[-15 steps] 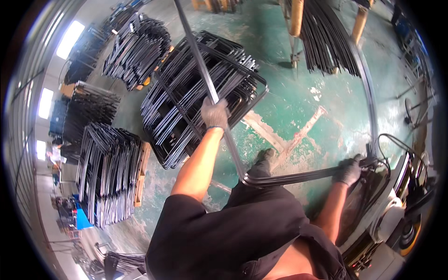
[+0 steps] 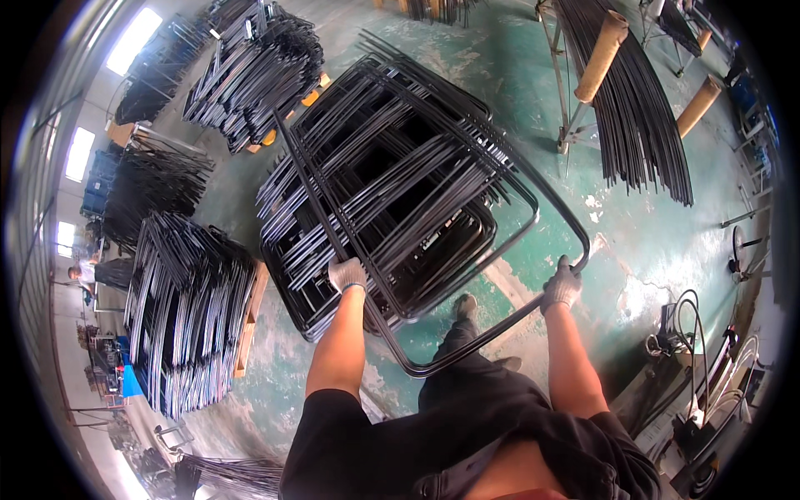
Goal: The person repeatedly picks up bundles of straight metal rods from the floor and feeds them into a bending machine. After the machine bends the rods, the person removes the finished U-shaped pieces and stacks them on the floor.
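I hold a bent black metal tube frame (image 2: 467, 346) with rounded corners above a pile of similar frames (image 2: 400, 175) on the green floor. My left hand (image 2: 347, 273), in a grey knit glove, grips the frame's left bar. My right hand (image 2: 562, 286), also gloved, grips the frame near its right rounded corner. The frame lies nearly flat over the pile, its far end reaching across it. My shoe (image 2: 464, 307) shows below the frame.
More stacks of black frames sit at left (image 2: 187, 312) and upper left (image 2: 250, 71), some on wooden pallets. A rack with long black rods (image 2: 633, 108) stands at upper right. A machine with cables (image 2: 700, 392) is at lower right. A person (image 2: 83, 273) stands far left.
The frame has swung from a steep upright tilt down to nearly flat over the pile. My right hand has moved left and up; my view has turned toward the pile.
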